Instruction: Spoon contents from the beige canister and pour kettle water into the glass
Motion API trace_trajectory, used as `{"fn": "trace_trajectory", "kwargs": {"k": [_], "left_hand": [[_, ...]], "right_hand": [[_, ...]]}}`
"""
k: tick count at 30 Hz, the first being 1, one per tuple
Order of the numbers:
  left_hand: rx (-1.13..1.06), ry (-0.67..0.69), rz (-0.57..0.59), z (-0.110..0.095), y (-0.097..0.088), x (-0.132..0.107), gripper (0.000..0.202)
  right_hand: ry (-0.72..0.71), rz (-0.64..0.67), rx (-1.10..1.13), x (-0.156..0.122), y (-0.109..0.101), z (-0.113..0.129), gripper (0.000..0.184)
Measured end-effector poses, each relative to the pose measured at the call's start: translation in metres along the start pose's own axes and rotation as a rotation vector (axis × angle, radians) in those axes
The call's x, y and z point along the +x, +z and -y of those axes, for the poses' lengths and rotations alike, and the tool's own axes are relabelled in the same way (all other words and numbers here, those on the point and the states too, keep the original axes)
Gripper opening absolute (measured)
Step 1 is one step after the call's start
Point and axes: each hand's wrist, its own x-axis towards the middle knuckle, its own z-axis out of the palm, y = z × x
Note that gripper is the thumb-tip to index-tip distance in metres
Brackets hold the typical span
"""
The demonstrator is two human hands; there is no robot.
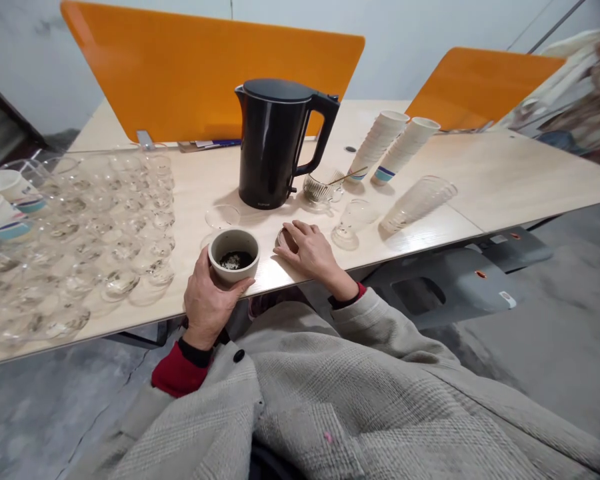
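Note:
My left hand [207, 300] is wrapped round a small grey ceramic cup [233, 257] near the table's front edge. The cup holds dark tea leaves with a few pale bits. My right hand [310, 252] rests on the table beside the cup, its curled fingers covering a small round lid-like object [283, 238] that is mostly hidden. Just behind both hands stands a black electric kettle [275, 143] with its lid closed.
Several small clear glass cups [110, 220] cover the table's left side. A glass strainer cup [320, 190], an upturned glass [350, 227], a lying stack of clear cups [417, 203] and two lying stacks of paper cups [395, 147] sit right of the kettle. Orange dividers [195, 73] stand behind.

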Motion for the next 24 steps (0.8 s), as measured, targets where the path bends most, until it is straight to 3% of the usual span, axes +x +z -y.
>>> {"fn": "trace_trajectory", "kwargs": {"k": [3, 6, 8, 11, 14, 17, 24], "left_hand": [[0.004, 0.001, -0.001, 0.0, 0.0, 0.0, 0.103], [-0.003, 0.008, 0.012, -0.002, 0.0, -0.001, 0.104], [-0.001, 0.007, 0.02, -0.002, 0.0, -0.001, 0.105], [0.011, 0.01, 0.019, -0.002, 0.0, -0.002, 0.106], [0.021, 0.013, 0.018, -0.001, 0.001, -0.002, 0.107], [0.034, 0.009, 0.029, -0.001, 0.001, -0.002, 0.107], [0.105, 0.073, 0.02, 0.0, 0.006, -0.003, 0.103]], "right_hand": [[-0.031, -0.012, 0.074, 0.002, 0.004, -0.003, 0.064], [-0.009, -0.103, 0.192, 0.002, 0.0, 0.0, 0.061], [-0.012, -0.188, 0.284, 0.003, -0.01, 0.007, 0.061], [-0.125, -0.246, 0.414, 0.008, -0.032, 0.029, 0.063], [-0.273, -0.198, 0.48, 0.015, -0.048, 0.059, 0.065], [-0.403, -0.12, 0.462, 0.021, -0.052, 0.084, 0.066], [-0.532, 0.031, 0.303, 0.024, -0.049, 0.112, 0.058]]}}
